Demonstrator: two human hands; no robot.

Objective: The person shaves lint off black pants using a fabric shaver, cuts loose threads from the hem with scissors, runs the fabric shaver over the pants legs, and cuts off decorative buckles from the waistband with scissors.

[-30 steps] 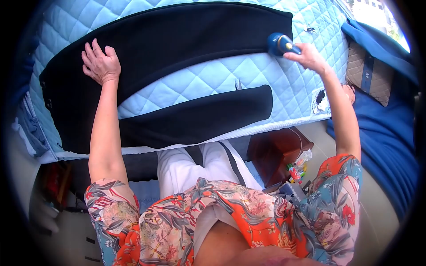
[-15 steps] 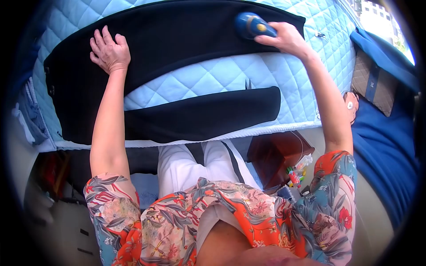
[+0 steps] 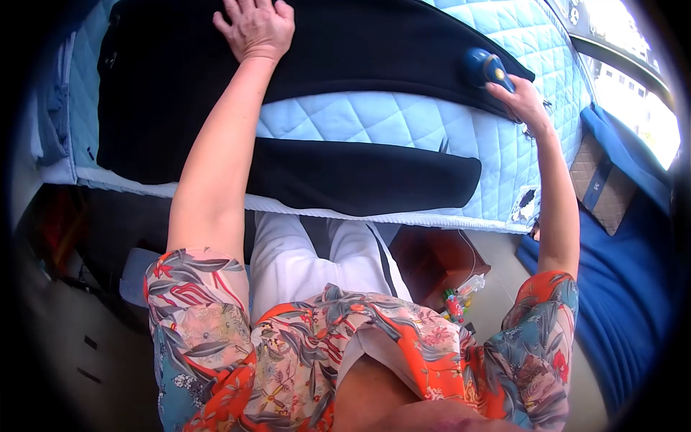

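Note:
Black trousers (image 3: 353, 54) lie spread on a light blue quilted cover (image 3: 374, 115), one leg along the back and the other nearer my body. My left hand (image 3: 260, 30) rests on the back leg with its fingers spread, the tips close to the top edge of the view. In my right hand (image 3: 529, 104) is a blue handheld fabric shaver (image 3: 488, 68) with a gold button. Its round head is down at the black cloth, close to the hem of the back leg; whether it touches is hard to see. Dark pointed tips, perhaps scissors (image 3: 443, 145), stick out behind the front leg.
A reddish-brown wooden box (image 3: 432, 259) stands below the cover's front edge, with small colourful items (image 3: 455, 306) beside it. Blue cloth (image 3: 619, 288) and a brown quilted piece (image 3: 597, 180) are at the right. A bright window (image 3: 633, 79) lies beyond.
My right hand has carried the fabric shaver right and slightly down, closer to the leg's hem. My left hand has shifted right and farther up the cloth. The whole view has also shifted.

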